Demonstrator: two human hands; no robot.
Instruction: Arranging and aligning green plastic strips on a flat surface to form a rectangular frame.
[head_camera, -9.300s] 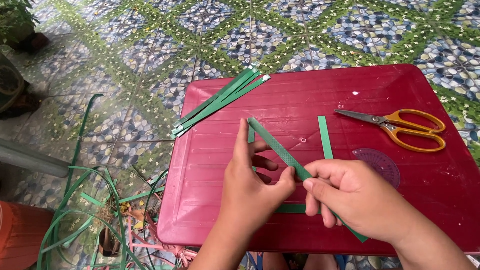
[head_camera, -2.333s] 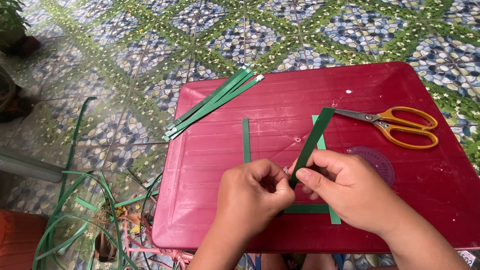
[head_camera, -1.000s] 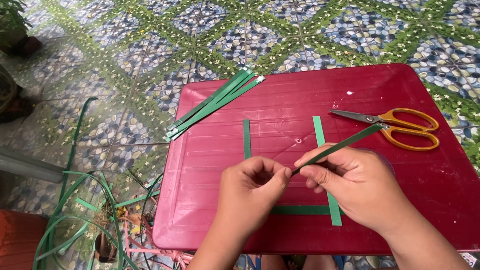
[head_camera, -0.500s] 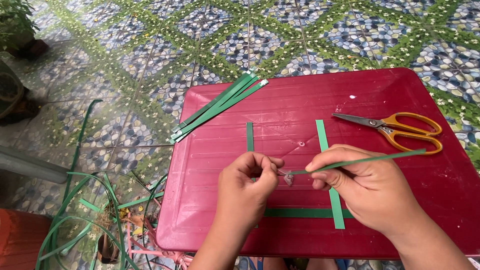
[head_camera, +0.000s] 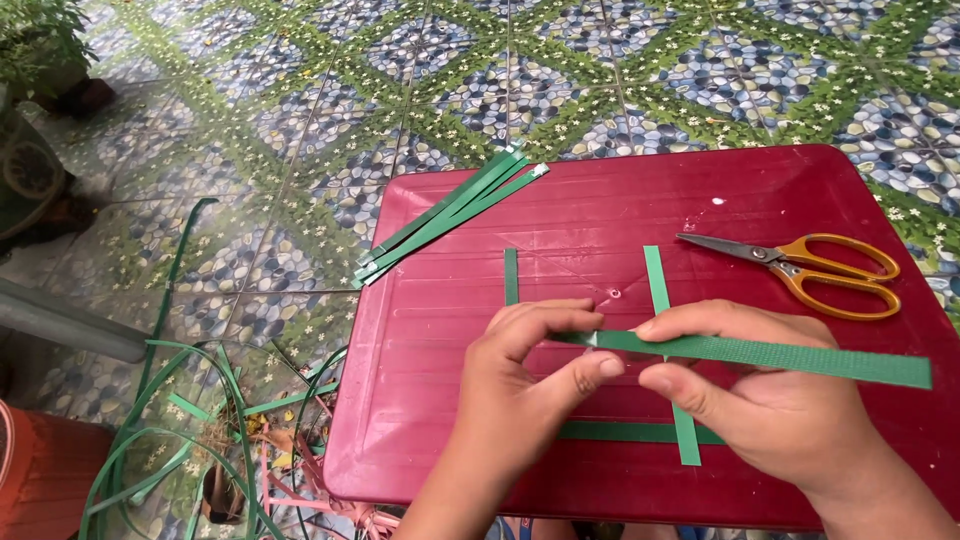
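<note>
Over a dark red plastic table (head_camera: 760, 190), both of my hands pinch one green flat strap (head_camera: 800, 356) that runs level to the right. My left hand (head_camera: 530, 385) grips its left end between thumb and forefinger. My right hand (head_camera: 760, 400) holds it just to the right. Under the hands lie more green strips: one upright strip (head_camera: 657, 280), a shorter upright strip (head_camera: 511, 275) at the left, and a crosswise strip (head_camera: 620, 431) partly hidden by my hands.
Orange-handled scissors (head_camera: 810, 266) lie at the table's right. A bundle of green straps (head_camera: 445, 215) overhangs the table's far left corner. Loose green strap coils (head_camera: 180, 440) lie on the patterned tiled floor (head_camera: 300, 120) at the left, beside a pink frame (head_camera: 310, 490).
The strip in my hands has swung from pointing away up the table round to level, pointing right. My hands stayed close together over the laid strips.
</note>
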